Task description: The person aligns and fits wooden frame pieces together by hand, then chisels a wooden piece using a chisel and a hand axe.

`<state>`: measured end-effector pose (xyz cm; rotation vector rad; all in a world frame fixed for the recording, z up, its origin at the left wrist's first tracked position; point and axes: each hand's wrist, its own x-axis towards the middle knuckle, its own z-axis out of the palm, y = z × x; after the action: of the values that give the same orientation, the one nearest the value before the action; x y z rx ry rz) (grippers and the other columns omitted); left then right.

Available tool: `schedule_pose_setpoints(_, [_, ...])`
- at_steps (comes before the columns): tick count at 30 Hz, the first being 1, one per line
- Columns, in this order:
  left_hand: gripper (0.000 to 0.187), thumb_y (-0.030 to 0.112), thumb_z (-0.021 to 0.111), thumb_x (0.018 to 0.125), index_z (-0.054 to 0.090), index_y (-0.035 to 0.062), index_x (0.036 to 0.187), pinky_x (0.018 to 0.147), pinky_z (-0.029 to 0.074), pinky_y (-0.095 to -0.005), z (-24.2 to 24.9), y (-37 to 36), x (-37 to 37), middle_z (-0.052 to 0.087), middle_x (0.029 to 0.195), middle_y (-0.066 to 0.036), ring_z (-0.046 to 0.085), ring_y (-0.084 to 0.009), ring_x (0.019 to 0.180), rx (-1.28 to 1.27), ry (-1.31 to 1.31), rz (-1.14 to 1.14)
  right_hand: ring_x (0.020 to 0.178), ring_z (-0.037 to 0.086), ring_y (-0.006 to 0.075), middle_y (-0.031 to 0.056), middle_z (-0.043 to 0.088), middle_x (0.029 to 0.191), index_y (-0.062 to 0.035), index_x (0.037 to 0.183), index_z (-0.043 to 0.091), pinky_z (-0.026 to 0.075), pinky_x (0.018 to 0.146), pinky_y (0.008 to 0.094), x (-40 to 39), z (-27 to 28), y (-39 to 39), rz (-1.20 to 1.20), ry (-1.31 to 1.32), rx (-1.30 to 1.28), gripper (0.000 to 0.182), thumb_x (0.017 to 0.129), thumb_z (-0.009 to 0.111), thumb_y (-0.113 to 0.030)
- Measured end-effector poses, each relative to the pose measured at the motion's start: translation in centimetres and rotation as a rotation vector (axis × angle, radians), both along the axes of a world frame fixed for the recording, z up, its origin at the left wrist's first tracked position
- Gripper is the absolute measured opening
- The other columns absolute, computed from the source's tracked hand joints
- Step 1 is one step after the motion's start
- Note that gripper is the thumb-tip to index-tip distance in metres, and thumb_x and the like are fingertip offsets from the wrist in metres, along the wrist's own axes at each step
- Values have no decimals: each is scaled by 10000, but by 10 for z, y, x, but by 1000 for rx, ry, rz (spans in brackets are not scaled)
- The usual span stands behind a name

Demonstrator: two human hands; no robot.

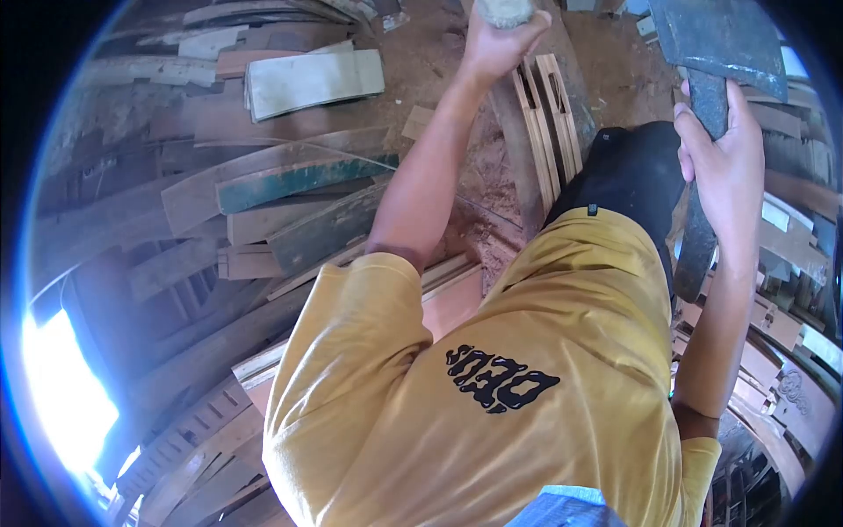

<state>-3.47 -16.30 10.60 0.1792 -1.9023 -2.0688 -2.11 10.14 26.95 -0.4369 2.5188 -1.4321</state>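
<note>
Left hand at top centre grips a wooden stick to steady it, right hand at upper right clutches a hatchet raised over scrap planks.

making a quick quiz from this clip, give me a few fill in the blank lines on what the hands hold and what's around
1. The right hand grips the handle of a dark ____.
2. The left hand is closed around a pale ____ piece at the top edge.
3. The person wears a ____ shirt with black lettering.
4. Wooden ____ lie scattered over the ground.

Missing words: hatchet; wooden; yellow; planks
</note>
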Motion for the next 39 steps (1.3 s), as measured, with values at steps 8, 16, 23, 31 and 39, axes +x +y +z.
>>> schedule_pose_setpoints(8, [259, 34, 660, 968, 542, 138, 763, 463, 364, -252, -54, -7, 3, 521, 602, 61, 464, -53, 492, 113, 77, 8, 494, 469, 66, 8, 570, 709, -3, 1162, 607, 387, 471, 257, 1, -10, 2, 12, -52, -28, 258, 922, 644, -90])
schedule_pose_setpoints(16, [251, 44, 693, 958, 559, 143, 770, 467, 358, -247, -62, -6, 3, 512, 608, 79, 475, -40, 513, 117, 15, -9, 498, 461, 55, 12, 561, 691, 0, 1175, 618, 375, 474, 248, 3, -13, 1, 35, -42, 12, 285, 919, 654, -121])
schedule_pose_setpoints(23, [179, 58, 791, 898, 624, 81, 957, 677, 517, -267, -70, 15, -13, 630, 877, 14, 602, -88, 764, -2, 143, 262, 527, 567, 149, 61, 627, 730, -7, 1195, 594, 450, 520, 309, -6, -3, -46, 147, 52, 63, 268, 954, 653, -107])
schedule_pose_setpoints(31, [547, 39, 823, 811, 626, 12, 1321, 946, 535, -341, -37, 21, -4, 712, 1240, -98, 675, -190, 1083, 183, 265, 20, 931, 677, 484, 270, 712, 974, -56, 1279, 563, 533, 830, 564, -9, -13, -82, 286, 298, 483, 453, 859, 715, -136])
schedule_pose_setpoints(39, [476, 32, 746, 857, 630, 15, 1318, 1038, 485, -344, -53, 24, 0, 704, 1256, -97, 644, -203, 1169, 8, 127, 69, 915, 686, 468, 246, 717, 950, -97, 1284, 581, 529, 773, 558, -5, -40, -70, 191, 385, 357, 405, 902, 708, -142])
